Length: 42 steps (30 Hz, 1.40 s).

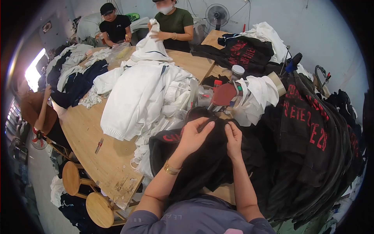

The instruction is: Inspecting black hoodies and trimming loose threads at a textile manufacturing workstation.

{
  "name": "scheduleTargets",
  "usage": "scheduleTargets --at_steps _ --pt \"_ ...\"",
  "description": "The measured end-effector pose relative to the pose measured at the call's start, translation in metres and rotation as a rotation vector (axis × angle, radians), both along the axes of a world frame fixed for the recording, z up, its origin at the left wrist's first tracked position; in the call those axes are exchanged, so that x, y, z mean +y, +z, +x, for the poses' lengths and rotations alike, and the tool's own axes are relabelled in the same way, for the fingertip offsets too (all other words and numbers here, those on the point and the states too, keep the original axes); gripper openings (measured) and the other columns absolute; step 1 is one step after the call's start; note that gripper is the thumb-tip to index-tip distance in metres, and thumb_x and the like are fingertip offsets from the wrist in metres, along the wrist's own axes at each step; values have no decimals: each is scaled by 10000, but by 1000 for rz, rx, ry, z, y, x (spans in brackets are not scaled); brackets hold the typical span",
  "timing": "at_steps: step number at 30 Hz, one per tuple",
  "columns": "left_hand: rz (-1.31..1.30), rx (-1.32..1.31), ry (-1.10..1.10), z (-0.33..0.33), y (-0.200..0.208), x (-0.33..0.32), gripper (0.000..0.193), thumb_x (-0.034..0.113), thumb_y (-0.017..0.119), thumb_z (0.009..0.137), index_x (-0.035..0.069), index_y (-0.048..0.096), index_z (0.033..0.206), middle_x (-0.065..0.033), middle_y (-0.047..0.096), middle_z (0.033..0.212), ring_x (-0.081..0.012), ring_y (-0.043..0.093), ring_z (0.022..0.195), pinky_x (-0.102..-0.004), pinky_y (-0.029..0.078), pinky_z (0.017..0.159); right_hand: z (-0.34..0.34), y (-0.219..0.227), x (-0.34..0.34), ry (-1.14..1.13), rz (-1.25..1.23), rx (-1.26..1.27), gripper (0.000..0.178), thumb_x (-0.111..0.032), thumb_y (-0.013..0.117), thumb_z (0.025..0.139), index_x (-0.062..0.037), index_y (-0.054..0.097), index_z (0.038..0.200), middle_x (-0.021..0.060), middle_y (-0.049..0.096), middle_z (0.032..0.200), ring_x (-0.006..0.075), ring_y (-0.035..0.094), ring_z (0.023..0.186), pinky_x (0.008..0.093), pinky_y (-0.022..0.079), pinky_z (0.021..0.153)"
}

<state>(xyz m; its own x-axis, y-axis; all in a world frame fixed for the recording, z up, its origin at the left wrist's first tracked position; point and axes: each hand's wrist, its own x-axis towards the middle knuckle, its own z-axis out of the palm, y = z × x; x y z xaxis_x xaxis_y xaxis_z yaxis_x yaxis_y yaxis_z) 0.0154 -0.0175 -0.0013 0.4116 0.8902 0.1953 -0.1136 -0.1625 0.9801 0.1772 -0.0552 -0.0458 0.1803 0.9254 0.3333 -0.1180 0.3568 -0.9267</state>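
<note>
While two round wooden stools [83, 191] stand at the wooden table's [91, 130] left edge, a heap of white garments [142, 97] fills its middle. The left hand [193, 135] and right hand [233, 138] each pinch a fold of the black garment [202, 163] bunched before the person, apparently to bring a seam up for inspection. At right, stacked black garments with red lettering [311, 132] crowd the work.

I'm looking at a small garment workshop: a long wooden table [97, 152] heaped with white garments [144, 97], stacks of black printed tops [311, 136] beside it, round stools [72, 177], a wall fan [217, 15], and co-workers [175, 23] handling clothes.
</note>
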Motion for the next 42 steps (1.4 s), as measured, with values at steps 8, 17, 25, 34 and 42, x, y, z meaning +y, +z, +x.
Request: scheduleTargets --at_steps 8,17,25,34,42 --pt "33 -6 59 -15 4 3 221 157 604 910 -36 628 1015 8 632 836 -37 525 771 -197 438 684 -12 28 6 90 -75 -190 230 -176 590 912 36 611 1001 -7 612 831 46 519 774 197 429 699" --pt "91 48 30 -11 14 13 224 157 602 906 -46 619 1000 -41 658 856 -64 548 778 -229 459 703 -22 22 12 -11 -17 -29 205 -175 595 913 27 607 947 -22 593 785 43 501 736 194 417 675" --pt "204 141 108 -7 15 16 223 146 646 864 -45 591 964 -74 652 820 -99 574 759 -250 465 697 -23 19 7 -188 0 -107 212 -165 625 884 36 595 942 15 608 803 65 516 754 216 433 695" --pt "663 223 367 -7 14 0 231 73 730 756 20 599 938 -111 635 877 -226 615 780 -312 492 655 -31 34 -7 -487 267 -502 229 -76 646 819 7 583 1023 144 602 881 284 609 750 318 476 687" --pt "416 205 397 0 3 9 141 114 665 835 -10 644 899 -123 662 751 -206 642 648 -293 484 606 -37 37 4 -523 207 -551 162 -127 679 802 -1 604 870 141 625 775 295 622 662 341 474 581"
